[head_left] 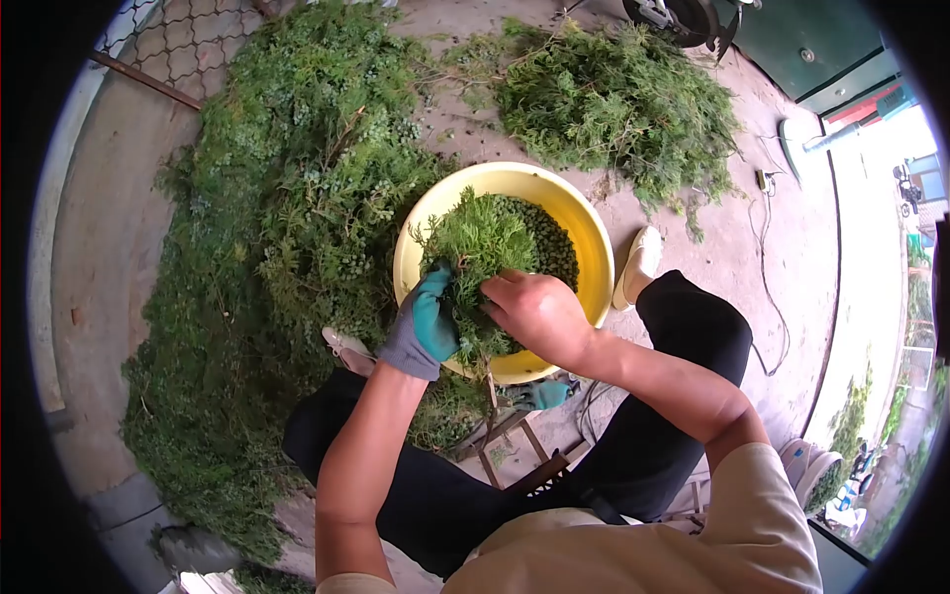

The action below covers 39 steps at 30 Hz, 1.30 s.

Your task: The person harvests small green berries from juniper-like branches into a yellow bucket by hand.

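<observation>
My left hand [427,322], in a grey and teal work glove, is closed around a leafy evergreen branch [485,238] over a yellow basin [594,238]. The branch's stem end points down toward my lap. My bare right hand [539,312] is at the same branch, fingers curled in a pinch against its foliage. What lies between those fingertips is hidden. Small round green cones [554,243] cover the basin's floor on the right side, partly under the branch.
A large heap of cut evergreen branches [297,198] fills the left. A smaller pile [623,114] lies beyond the basin. A second glove [544,395] lies near a wooden frame [510,436] between my legs. A cable [764,247] runs along the floor at right.
</observation>
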{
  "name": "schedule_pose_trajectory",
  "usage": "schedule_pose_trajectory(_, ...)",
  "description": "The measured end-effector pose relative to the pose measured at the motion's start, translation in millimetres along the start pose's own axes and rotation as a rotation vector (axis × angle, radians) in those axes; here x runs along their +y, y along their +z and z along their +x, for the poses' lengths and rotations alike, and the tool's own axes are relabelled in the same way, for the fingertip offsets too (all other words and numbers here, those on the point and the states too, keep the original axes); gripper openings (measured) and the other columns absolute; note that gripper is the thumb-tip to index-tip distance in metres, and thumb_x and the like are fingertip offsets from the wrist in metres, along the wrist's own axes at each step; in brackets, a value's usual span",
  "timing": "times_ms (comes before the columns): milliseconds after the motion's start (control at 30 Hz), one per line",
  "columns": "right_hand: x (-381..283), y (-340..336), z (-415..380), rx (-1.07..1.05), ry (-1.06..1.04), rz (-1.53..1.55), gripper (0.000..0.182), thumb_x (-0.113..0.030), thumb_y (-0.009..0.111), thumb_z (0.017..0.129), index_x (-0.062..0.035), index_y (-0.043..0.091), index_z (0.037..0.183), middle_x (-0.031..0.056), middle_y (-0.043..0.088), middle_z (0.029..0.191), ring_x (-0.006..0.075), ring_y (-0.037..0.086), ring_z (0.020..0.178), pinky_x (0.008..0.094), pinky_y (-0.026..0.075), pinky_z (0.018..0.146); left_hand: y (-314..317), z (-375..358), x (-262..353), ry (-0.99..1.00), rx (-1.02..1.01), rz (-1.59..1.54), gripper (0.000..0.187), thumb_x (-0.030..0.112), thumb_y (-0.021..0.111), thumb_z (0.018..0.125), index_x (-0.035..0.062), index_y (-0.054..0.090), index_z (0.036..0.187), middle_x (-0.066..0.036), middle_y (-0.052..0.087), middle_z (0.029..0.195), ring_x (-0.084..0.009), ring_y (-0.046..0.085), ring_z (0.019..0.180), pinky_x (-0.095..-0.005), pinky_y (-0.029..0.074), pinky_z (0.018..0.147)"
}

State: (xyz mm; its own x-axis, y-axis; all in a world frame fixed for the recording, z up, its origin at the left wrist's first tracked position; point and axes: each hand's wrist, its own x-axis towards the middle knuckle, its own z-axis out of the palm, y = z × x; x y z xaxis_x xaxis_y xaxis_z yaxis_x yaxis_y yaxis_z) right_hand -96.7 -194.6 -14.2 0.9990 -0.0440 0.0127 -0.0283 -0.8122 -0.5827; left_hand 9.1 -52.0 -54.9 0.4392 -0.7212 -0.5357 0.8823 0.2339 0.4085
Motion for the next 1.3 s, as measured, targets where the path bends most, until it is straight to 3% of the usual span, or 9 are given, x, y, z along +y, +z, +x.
schedule_pose_trajectory(133,5.1,-1.6,-0.2,0.141,-0.074,0.099,0.019,-0.020,0.062,0.085,-0.0030,0.059,0.092,0.0114,0.058,0.074,0.0306,0.061,0.068,0.0405,0.049,0.063,-13.4,6.6,-1.8,0.006,-0.100,0.011,0.033,0.023,0.036,0.098,0.0080,0.055,0.122,-0.007,0.061,0.114,-0.0189,0.060,0.100,-0.0342,0.048,0.091)
schedule_pose_trajectory(267,9.4,-45.1,4.7,-0.228,0.330,1.558,0.028,-0.029,0.061,0.092,-0.0020,0.058,0.086,-0.0007,0.053,0.061,0.0038,0.045,0.048,0.0191,0.035,0.041,-7.8,1.9,17.3,0.054,-0.032,0.054,0.034,0.022,0.035,0.098,0.0061,0.057,0.117,-0.008,0.062,0.113,-0.0186,0.060,0.101,-0.0342,0.048,0.090)
schedule_pose_trajectory(367,17.1,-73.2,0.1,-0.400,0.306,0.968,0.025,-0.027,0.064,0.089,-0.0024,0.061,0.089,0.0007,0.056,0.060,0.0090,0.054,0.049,0.0221,0.044,0.046,-12.8,2.9,22.2,0.143,-0.078,0.032,0.034,0.019,0.034,0.097,0.0063,0.058,0.117,-0.007,0.062,0.114,-0.0187,0.060,0.103,-0.0352,0.047,0.092)
schedule_pose_trajectory(467,41.5,-32.5,-24.3,0.073,-0.157,-0.119,0.021,-0.014,0.068,0.076,-0.0029,0.063,0.093,0.0107,0.062,0.079,0.0258,0.063,0.076,0.0366,0.051,0.073,-6.5,1.0,25.7,0.186,-0.106,0.056,0.033,0.018,0.034,0.096,0.0075,0.058,0.117,-0.006,0.062,0.115,-0.0190,0.060,0.104,-0.0366,0.047,0.093)
schedule_pose_trajectory(600,4.9,-18.6,-10.8,-0.034,-0.061,0.440,0.026,-0.010,0.070,0.078,-0.0033,0.060,0.101,0.0138,0.062,0.097,0.0254,0.065,0.080,0.0345,0.054,0.072,-9.2,9.6,17.7,0.242,0.201,0.072,0.033,0.023,0.040,0.095,0.0088,0.057,0.120,-0.008,0.061,0.116,-0.0210,0.059,0.106,-0.0384,0.046,0.095)
schedule_pose_trajectory(1000,-17.9,11.8,4.9,0.165,-0.015,0.658,0.027,-0.005,0.069,0.079,-0.0022,0.057,0.102,0.0066,0.062,0.084,0.0132,0.062,0.064,0.0262,0.051,0.056,-5.7,16.3,9.9,0.101,0.034,-0.067,0.035,0.021,0.036,0.097,0.0056,0.053,0.123,-0.011,0.060,0.116,-0.0255,0.061,0.100,-0.0396,0.049,0.091)
schedule_pose_trajectory(1133,-17.7,0.6,5.3,-0.174,0.503,1.391,0.020,-0.005,0.069,0.077,-0.0032,0.060,0.095,-0.0024,0.059,0.076,0.0051,0.059,0.069,0.0261,0.049,0.058,-1.1,8.8,5.4,0.121,0.125,0.080,0.035,0.020,0.035,0.097,0.0056,0.053,0.123,-0.011,0.060,0.114,-0.0253,0.061,0.099,-0.0395,0.051,0.087)
schedule_pose_trajectory(1200,-25.2,3.4,0.9,-0.025,0.160,1.050,0.015,-0.004,0.068,0.076,-0.0031,0.061,0.089,-0.0001,0.060,0.076,0.0062,0.059,0.070,0.0276,0.048,0.057,3.2,8.9,5.4,0.111,0.252,0.018,0.037,0.031,0.036,0.098,0.0068,0.054,0.119,-0.010,0.062,0.106,-0.0226,0.061,0.096,-0.0369,0.051,0.082)
schedule_pose_trajectory(1300,-44.9,-16.8,-13.0,0.029,-0.305,0.811,0.017,-0.002,0.067,0.072,-0.0043,0.061,0.087,0.0098,0.059,0.079,0.0273,0.059,0.067,0.0352,0.049,0.060,-27.0,14.3,10.6,0.208,0.407,0.189,0.036,0.028,0.035,0.097,0.0068,0.055,0.119,-0.010,0.063,0.102,-0.0230,0.064,0.088,-0.0385,0.054,0.077)
